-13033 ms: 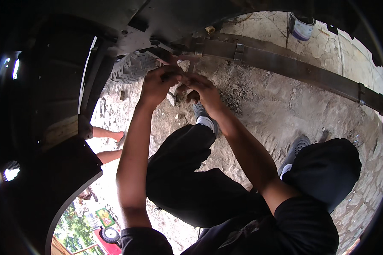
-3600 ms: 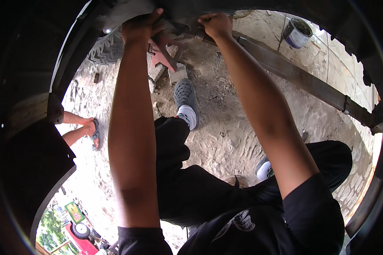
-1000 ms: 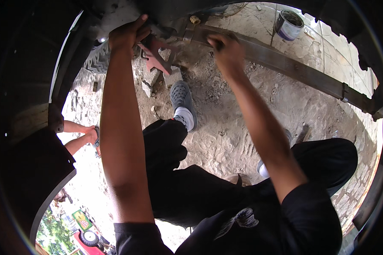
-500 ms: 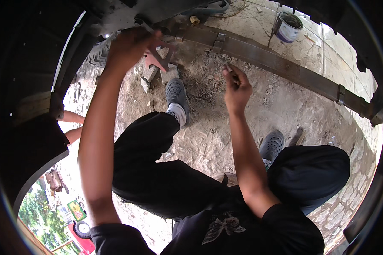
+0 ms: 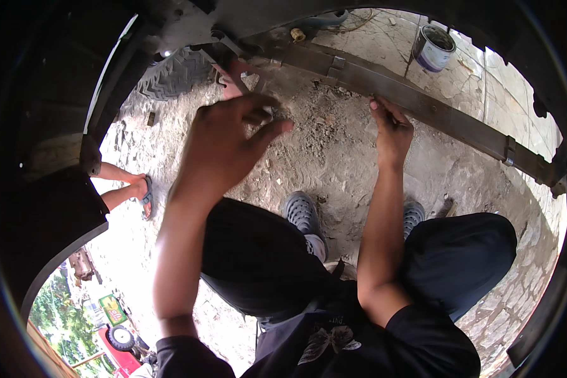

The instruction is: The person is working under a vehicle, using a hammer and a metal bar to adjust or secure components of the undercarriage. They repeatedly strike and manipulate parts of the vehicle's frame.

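My left hand (image 5: 230,142) hangs in the middle of the view, below a reddish metal bracket (image 5: 234,79). Its thumb stands apart from the loosely curled fingers, and I see nothing held. To the right, my right hand (image 5: 394,132) has its fingers closed in a pinch; what they hold, if anything, is too small to make out. Those fingertips overlap the lower edge of a long brown leaf spring (image 5: 416,104) with metal clips around it. Whether they touch it I cannot tell.
Dark vehicle bodywork surrounds me, with a treaded tire (image 5: 176,75) at upper left. A paint can (image 5: 435,49) stands beyond the spring on pale paving. Another person's sandalled foot (image 5: 147,195) is at left. A red vehicle (image 5: 123,353) shows at lower left.
My left hand has come down and right, away from the bracket. My right hand has shifted right, up to the leaf spring's edge. My left foot has drawn back toward me.
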The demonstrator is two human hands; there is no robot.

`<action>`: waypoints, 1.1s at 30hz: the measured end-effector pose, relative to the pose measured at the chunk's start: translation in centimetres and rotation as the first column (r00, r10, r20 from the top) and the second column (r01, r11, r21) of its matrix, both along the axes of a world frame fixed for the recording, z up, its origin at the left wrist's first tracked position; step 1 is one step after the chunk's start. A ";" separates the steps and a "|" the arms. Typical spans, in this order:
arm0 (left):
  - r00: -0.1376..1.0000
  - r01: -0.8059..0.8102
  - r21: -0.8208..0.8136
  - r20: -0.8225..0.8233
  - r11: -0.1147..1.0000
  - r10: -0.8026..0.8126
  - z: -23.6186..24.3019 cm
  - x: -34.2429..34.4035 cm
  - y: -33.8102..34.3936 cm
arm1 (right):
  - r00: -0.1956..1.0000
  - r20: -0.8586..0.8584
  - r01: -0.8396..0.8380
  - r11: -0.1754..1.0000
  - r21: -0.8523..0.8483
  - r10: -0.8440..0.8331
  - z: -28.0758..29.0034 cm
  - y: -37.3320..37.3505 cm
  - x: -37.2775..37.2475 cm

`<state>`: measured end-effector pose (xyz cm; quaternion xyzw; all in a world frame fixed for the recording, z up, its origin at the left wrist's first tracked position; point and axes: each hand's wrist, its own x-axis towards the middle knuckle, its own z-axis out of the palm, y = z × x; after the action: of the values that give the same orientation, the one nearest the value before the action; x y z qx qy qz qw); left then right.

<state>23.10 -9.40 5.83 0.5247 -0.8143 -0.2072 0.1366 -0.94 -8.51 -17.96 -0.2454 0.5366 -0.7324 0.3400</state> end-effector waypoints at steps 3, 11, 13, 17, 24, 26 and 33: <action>0.991 -0.096 0.076 -0.090 0.992 0.102 -3.8 -0.3 -3.3 | 0.986 -0.163 -0.011 0.999 0.048 0.019 0.0 -0.6 0.9; 0.997 0.077 0.379 -0.003 0.922 -0.082 -7.9 1.1 -14.5 | 0.762 -0.642 0.158 0.986 0.061 -0.082 2.0 -3.2 5.5; 0.964 -0.069 0.476 -0.195 0.877 0.181 -8.4 -0.3 -16.0 | 0.723 -0.690 0.088 0.994 0.072 -0.014 3.4 -6.1 6.4; 0.831 -0.241 0.675 -0.228 0.697 0.508 -11.5 -3.6 -18.6 | 0.639 -0.767 0.009 0.997 0.073 0.050 4.0 -14.1 6.2; 0.731 -0.368 0.671 -0.218 0.643 0.646 -17.2 -0.1 -21.3 | 0.613 -0.776 -0.019 0.985 0.173 0.148 4.0 -18.1 8.0; 0.725 -0.377 0.677 -0.208 0.632 0.656 -17.2 -0.1 -21.8 | 0.594 -0.797 0.005 0.991 0.137 0.108 4.1 -18.7 7.7; 0.751 -0.391 0.643 -0.192 0.659 0.632 -17.2 0.4 -20.9 | 0.462 -0.874 0.027 0.983 0.181 0.148 3.4 -19.0 7.8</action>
<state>23.47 -30.26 -11.40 0.6985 -0.4823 -0.4928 0.1917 6.85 -27.51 -14.59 -0.5780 0.6856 -0.4387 0.0587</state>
